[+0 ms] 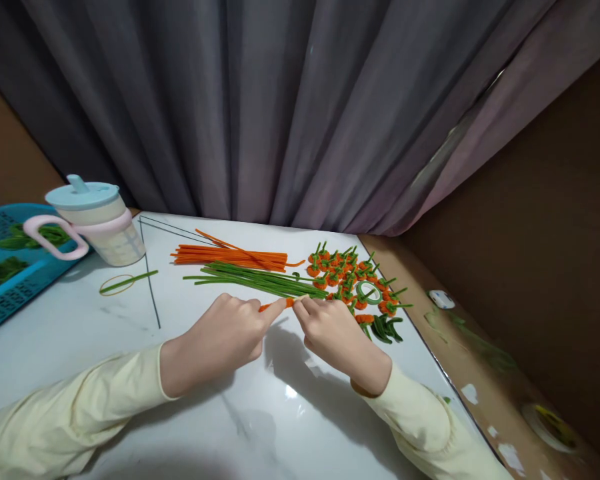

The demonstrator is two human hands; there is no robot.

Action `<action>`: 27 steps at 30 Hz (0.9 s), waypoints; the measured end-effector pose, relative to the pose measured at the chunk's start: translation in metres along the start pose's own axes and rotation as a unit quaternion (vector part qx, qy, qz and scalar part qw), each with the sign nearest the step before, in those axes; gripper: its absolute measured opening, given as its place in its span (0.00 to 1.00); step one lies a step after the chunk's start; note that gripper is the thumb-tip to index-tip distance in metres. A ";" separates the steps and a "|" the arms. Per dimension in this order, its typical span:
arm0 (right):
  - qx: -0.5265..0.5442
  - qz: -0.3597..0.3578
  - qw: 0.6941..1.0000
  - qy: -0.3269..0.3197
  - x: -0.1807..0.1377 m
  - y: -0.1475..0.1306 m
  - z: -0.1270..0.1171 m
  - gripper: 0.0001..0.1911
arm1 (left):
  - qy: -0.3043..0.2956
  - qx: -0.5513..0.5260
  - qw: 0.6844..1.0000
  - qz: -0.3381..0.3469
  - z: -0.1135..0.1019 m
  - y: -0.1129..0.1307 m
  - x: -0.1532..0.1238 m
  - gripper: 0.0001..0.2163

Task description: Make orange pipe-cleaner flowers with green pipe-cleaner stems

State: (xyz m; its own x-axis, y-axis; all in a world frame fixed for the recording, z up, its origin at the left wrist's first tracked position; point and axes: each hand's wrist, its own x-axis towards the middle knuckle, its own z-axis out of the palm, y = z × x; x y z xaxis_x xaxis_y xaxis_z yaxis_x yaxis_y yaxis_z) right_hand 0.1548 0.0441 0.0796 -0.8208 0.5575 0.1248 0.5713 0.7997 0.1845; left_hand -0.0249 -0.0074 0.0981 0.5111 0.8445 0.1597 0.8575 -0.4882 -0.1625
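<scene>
Just in front of the green stems [260,280], both hands meet on a short orange piece [278,305]: the left hand [220,340] pinches one end, the right hand [335,333] the other, low over the bench [130,320]. So small a grip could slip, I'd judge, letting the piece spring loose. Right of the stems, little orange balls [347,273] lie near the right wrist; a stray nudge might scatter them.

Overhead light from slightly ahead, moderate and even: left hand [220,340] and right hand [333,330] throw soft shadows back toward the person on the glossy white table [80,327], one small glare spot (marble sheen), brown wall [555,233] at right dim, centre sharp, outer edges bowed by the wide lens.
</scene>
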 end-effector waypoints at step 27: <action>0.714 -0.024 0.673 -0.193 -0.018 0.013 0.023 0.20 | 0.077 -0.116 0.942 0.304 -0.003 -0.024 -0.013 0.16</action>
State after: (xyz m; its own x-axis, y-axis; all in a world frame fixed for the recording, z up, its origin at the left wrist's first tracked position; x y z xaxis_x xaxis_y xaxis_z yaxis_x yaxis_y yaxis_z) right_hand 0.1772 0.0493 0.0571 -0.9339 0.3194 -0.1607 0.1906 0.0647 -0.9795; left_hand -0.0515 -0.0075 0.1032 0.8995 0.3600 0.2476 0.3841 -0.9216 -0.0556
